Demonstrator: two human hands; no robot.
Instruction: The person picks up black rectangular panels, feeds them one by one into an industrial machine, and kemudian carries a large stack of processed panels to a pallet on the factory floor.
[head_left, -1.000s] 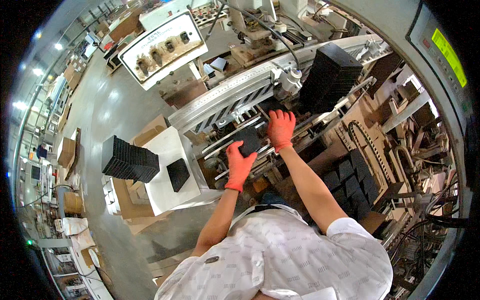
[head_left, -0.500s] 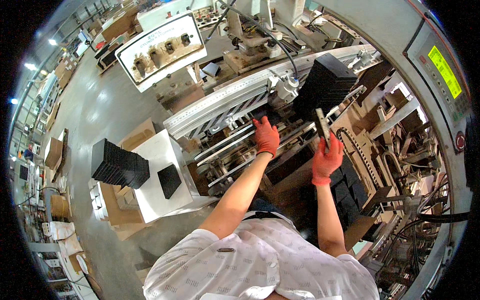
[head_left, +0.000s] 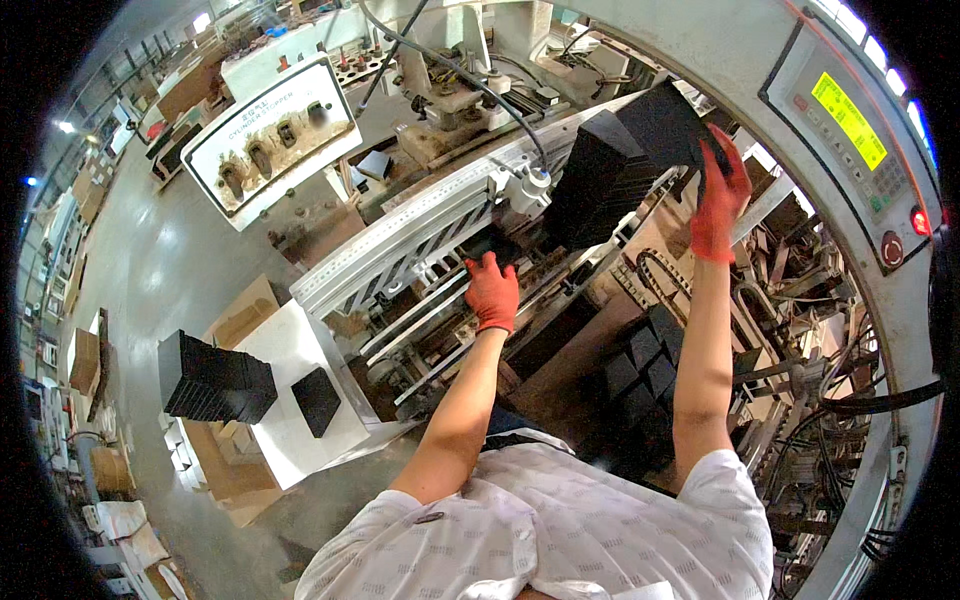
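Note:
My right hand (head_left: 720,195), in a red glove, grips the edge of a black panel (head_left: 662,125). The panel is tilted against the far right side of a tall stack of black panels (head_left: 597,180) on the machine. My left hand (head_left: 492,295), gloved alike, reaches over the machine's metal rails with its fingers apart. Its fingertips are at the near edge of another dark panel (head_left: 488,243), which lies beside the slotted guide (head_left: 400,235). Whether they press on it is hard to see.
At left, a white-topped table (head_left: 290,440) bears a black stack (head_left: 210,380) and a single black panel (head_left: 316,400). A control panel (head_left: 845,120) with a lit yellow-green screen stands at right. More black pieces (head_left: 640,355) lie below my right forearm. A hose (head_left: 465,75) hangs above the rails.
My right hand has moved up and away from me, bringing its panel from in front of the stack to the stack's right side. My left hand stays by the rails; the whole view has shifted.

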